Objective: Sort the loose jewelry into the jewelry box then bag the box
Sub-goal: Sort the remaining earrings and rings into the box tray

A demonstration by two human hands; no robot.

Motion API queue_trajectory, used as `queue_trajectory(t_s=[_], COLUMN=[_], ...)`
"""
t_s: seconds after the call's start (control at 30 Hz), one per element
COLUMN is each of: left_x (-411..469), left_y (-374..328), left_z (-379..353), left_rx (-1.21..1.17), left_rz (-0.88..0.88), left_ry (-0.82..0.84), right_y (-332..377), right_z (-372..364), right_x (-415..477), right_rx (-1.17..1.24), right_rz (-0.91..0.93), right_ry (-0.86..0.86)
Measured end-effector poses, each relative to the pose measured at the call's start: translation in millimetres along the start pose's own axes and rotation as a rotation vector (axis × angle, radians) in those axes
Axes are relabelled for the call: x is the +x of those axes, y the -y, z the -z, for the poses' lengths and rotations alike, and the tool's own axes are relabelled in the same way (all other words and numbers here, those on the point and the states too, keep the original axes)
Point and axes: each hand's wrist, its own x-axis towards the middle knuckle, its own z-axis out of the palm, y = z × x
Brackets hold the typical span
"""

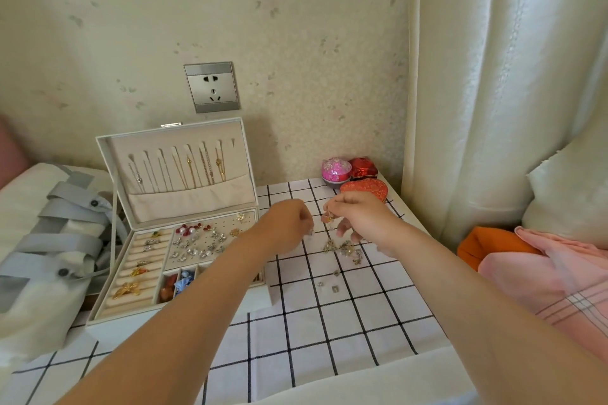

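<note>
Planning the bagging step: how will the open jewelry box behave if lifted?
The box looks rigid, so it probably lifts as one piece. Its lid stands open with chains hanging, so it may swing shut. Earrings lie loose in the tray and would likely spill if tilted.

Left hand (285,223), right hand (363,217) bare; forearms (197,299) bare.

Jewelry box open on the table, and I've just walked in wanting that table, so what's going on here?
A person is sorting jewelry. Their right-hand grip pinches a small gold piece above the checked tablecloth; the left-hand grip pinches a tiny silvery piece beside it. A pile of loose jewelry lies on the cloth, unsorted. The open jewelry box already holds rings, earrings and necklaces, and the grey-strapped bag lies left of it, unused.
</note>
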Motion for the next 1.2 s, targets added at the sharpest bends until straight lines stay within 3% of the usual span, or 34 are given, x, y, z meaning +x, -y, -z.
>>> queue_trajectory(t_s=[0.1, 0.27, 0.8, 0.93, 1.2], left_x=[-6.3, -30.0, -117.7, -125.0, -129.2], left_y=[0.3, 1.8, 89.7, 106.9, 130.7], left_z=[10.5, 34.7, 96.8, 102.1, 102.7], left_rx=[-0.237, -0.493, -0.502, -0.606, -0.581], left_rz=[0.027, 0.041, 0.086, 0.079, 0.013], left_ry=[-0.034, -0.061, -0.273, -0.286, -0.264], right_y=[8.9, 21.9, 70.0, 71.0, 77.0], right_z=[-0.5, -12.3, -123.2, -148.2, -162.3], right_x=[-3.2, -7.7, -22.6, -25.4, -27.9], right_rx=[0.18, 0.166, -0.259, -0.371, -0.526], right_rz=[-0.014, 0.037, 0.273, 0.314, 0.34], right_ry=[0.039, 0.09, 0.313, 0.4, 0.495])
